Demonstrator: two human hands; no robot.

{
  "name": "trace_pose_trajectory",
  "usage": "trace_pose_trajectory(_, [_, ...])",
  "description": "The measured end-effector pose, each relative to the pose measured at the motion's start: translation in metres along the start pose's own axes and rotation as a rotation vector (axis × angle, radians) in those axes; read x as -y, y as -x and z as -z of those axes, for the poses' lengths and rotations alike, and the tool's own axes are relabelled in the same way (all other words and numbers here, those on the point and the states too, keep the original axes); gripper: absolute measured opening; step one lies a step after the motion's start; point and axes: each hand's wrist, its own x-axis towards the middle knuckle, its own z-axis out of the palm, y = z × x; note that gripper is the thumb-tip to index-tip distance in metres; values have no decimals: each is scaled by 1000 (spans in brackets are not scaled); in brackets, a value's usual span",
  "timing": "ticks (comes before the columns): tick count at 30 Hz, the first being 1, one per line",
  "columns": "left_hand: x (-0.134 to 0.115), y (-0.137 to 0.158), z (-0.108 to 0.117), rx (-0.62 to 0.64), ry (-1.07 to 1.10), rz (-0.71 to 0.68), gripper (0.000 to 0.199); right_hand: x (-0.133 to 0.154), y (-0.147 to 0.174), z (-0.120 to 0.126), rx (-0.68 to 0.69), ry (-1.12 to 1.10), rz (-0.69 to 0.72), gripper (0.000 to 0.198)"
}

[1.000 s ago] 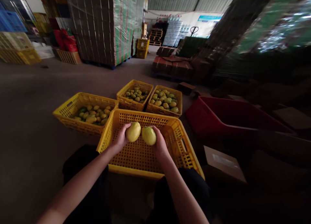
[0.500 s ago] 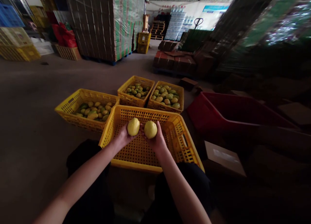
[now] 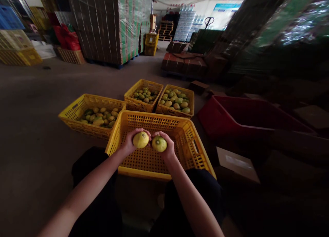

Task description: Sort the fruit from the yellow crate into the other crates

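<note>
Dim floor (image 3: 31,86) runs back toward a brighter white wall (image 3: 203,7).

Free room rightward over the near crate (image 3: 144,173), with fruit crates (image 3: 141,106) close beyond its far wall

The left hand (image 3: 130,141) and right hand (image 3: 168,148), a fruit (image 3: 140,140) in each, are over a basket (image 3: 144,173); beyond them, two crates (image 3: 139,106); left of both, another crate (image 3: 82,126); right of the right hand, a tub (image 3: 213,119) behind a carton (image 3: 238,166).
</note>
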Motion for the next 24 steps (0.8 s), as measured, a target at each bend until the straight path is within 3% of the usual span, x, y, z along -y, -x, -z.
trace_pose_trajectory(7, [-13, 6, -6, 245, -43, 55, 32, 7, 9, -2, 185, 168, 216, 29])
trace_pose_trajectory(9, [-15, 7, -7, 285, -44, 69, 30, 7, 9, -2, 195, 155, 200, 30])
trace_pose_trajectory(11, [-14, 6, -8, 273, 1, 79, 29, 6, 8, -1, 181, 82, 94, 34])
trace_pose_trajectory(16, [-12, -1, -10, 20, 258, 160, 29, 3, -3, 1, -20, -281, -219, 45])
trace_pose_trajectory(19, [-15, -7, -9, -172, 434, 256, 29, 1, -10, 3, -125, -452, -239, 37])
trace_pose_trajectory(24, [-19, -13, -9, -365, 675, 361, 37, 1, -13, 3, -239, -560, -235, 23])
